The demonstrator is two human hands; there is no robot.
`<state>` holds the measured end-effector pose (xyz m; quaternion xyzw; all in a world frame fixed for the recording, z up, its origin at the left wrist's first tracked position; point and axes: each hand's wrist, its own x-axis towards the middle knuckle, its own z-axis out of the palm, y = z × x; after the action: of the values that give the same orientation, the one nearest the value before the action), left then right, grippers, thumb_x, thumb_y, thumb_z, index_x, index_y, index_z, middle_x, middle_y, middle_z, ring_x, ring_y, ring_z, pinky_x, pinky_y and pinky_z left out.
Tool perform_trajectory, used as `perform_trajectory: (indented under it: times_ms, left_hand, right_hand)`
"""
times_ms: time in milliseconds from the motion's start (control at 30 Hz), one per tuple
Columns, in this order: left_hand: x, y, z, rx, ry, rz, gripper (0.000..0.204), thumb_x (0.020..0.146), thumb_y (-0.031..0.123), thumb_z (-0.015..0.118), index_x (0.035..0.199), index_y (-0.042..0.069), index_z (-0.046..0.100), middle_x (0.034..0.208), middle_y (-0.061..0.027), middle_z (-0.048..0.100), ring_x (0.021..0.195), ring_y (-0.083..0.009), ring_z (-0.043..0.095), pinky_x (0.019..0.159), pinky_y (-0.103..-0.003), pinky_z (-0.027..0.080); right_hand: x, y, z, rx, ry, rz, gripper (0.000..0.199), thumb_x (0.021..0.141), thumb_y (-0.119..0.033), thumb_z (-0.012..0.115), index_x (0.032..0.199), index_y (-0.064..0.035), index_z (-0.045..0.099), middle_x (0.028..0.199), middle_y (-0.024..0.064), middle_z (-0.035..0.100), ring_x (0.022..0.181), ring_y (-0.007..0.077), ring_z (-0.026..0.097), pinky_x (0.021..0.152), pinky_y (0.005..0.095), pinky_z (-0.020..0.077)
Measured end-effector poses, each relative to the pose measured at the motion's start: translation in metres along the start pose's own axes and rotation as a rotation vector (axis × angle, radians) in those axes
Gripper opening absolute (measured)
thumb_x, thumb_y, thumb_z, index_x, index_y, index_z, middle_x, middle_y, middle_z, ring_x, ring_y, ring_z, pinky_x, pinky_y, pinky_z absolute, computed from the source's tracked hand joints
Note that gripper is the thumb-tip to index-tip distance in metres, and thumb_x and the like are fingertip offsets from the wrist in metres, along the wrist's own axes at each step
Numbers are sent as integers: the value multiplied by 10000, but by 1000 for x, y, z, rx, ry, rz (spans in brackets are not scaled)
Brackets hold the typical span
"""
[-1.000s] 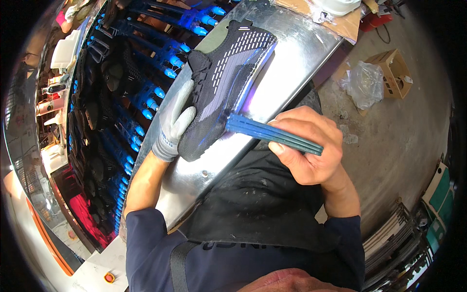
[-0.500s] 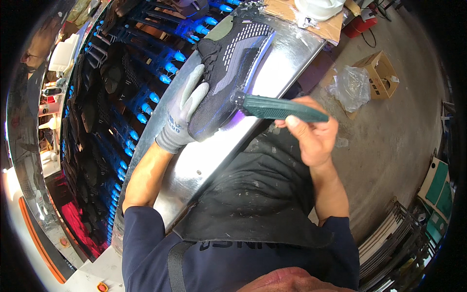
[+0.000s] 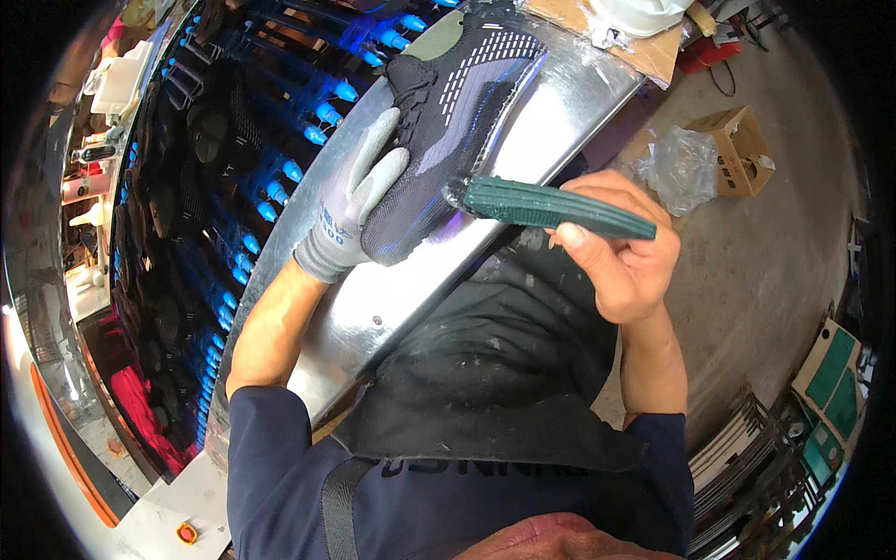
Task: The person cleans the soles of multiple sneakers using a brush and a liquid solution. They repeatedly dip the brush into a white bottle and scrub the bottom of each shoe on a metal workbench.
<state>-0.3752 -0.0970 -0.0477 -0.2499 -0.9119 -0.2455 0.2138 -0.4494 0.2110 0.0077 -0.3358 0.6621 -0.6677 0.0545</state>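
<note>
A black and grey knit shoe upper (image 3: 446,131) with white dashes lies along a shiny metal worktop, its toe toward me. My left hand (image 3: 350,205), in a grey glove, is closed around the toe end from the left side, thumb and fingers against the upper. In my bare right hand (image 3: 627,261) is a brush (image 3: 551,207) with a dark green ribbed handle, gripped near its rear end. The brush head meets the upper's lower right edge near the toe. A violet-blue glow runs along that edge. The underside of the shoe is hidden.
To the left runs a rack (image 3: 280,191) with blue-tipped pegs and dark shoe parts. A white container (image 3: 644,14) stands on cardboard at the worktop's far end. On the floor at right are a cardboard box (image 3: 742,154) and clear plastic (image 3: 679,173). Stacked frames (image 3: 747,457) sit lower right.
My right hand and the brush handle have shifted slightly right, while the brush head stays by the shoe's edge. My left hand keeps its hold on the toe. The whole view has shifted a little.
</note>
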Motion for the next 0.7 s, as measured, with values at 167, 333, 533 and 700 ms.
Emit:
perform_trajectory:
  times_ms: [167,333,533,700]
  left_hand:
    - [1,-2,4,-27,101,51,862,694,199,894,1431,12,488,1492,-393,441,1326,-533,546,1094,-533,488]
    - [1,-1,1,-21,74,9,846,671,217,891,1402,9,521,1488,-359,471,1268,-500,596,1064,-526,507]
    - [22,2,7,83,280,142,779,678,326,872,1326,2,586,1364,-309,586,1239,-486,600,1063,-591,448]
    - [76,32,-12,-48,283,141,837,662,231,931,1342,-73,549,1316,-289,627,1197,-469,628,1068,-555,462]
  right_hand:
    - [-15,-7,16,-90,35,-86,199,856,16,762,1042,68,711,955,178,719,786,229,700,690,302,553]
    - [-30,0,38,-164,74,-301,274,804,-11,801,1056,46,709,947,181,731,741,253,739,620,309,590]
    - [-35,-11,47,-128,-9,-326,300,749,13,794,1036,58,716,942,180,728,724,229,723,595,294,564]
    - [-19,-36,11,324,270,27,184,923,-35,694,1045,103,684,964,196,706,782,201,701,682,310,591]
